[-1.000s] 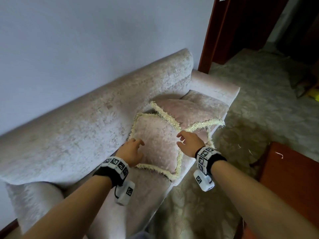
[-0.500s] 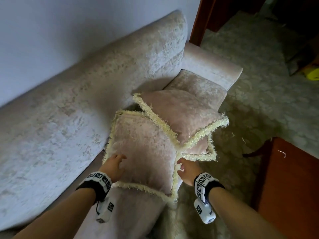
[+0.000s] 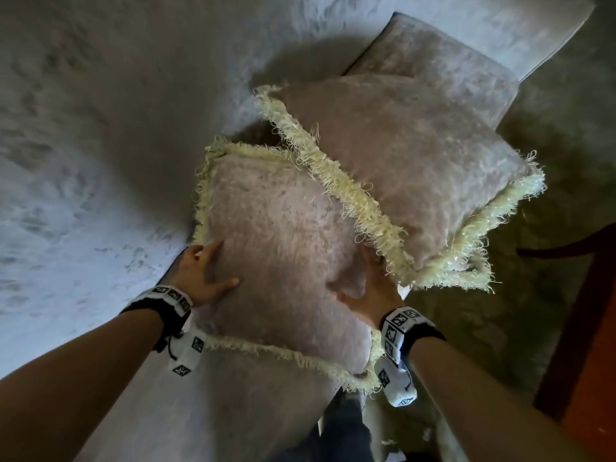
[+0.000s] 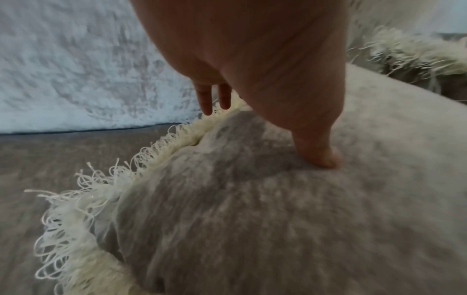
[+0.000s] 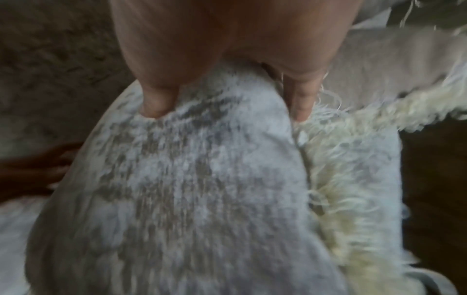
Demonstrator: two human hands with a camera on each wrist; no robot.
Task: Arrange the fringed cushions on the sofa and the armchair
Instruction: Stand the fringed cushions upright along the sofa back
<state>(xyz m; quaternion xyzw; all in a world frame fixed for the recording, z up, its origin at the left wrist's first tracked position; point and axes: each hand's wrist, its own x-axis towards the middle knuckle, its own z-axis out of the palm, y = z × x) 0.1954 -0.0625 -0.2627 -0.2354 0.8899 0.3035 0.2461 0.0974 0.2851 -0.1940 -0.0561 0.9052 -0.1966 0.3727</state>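
Two pinkish-grey cushions with cream fringe lie on the sofa seat (image 3: 216, 411). The far cushion (image 3: 410, 155) overlaps the right corner of the near cushion (image 3: 280, 248). My left hand (image 3: 203, 271) holds the near cushion's left edge. Its thumb (image 4: 318, 153) dents the top while the fingers reach past the fringe. My right hand (image 3: 370, 291) grips the right edge of the same cushion, thumb (image 5: 156, 103) dug into the top and fingers tucked down beside the fringe. The undersides of both cushions are hidden.
The sofa backrest (image 3: 100, 128) rises on the left and its armrest (image 3: 500, 25) closes the far end. Patterned carpet (image 3: 483, 345) lies to the right, with a reddish wooden piece of furniture (image 3: 593, 345) at the right edge.
My head has come down close over the cushions. Both hands have slid from the near cushion's front corners to its left and right edges, and the thumbs now press in.
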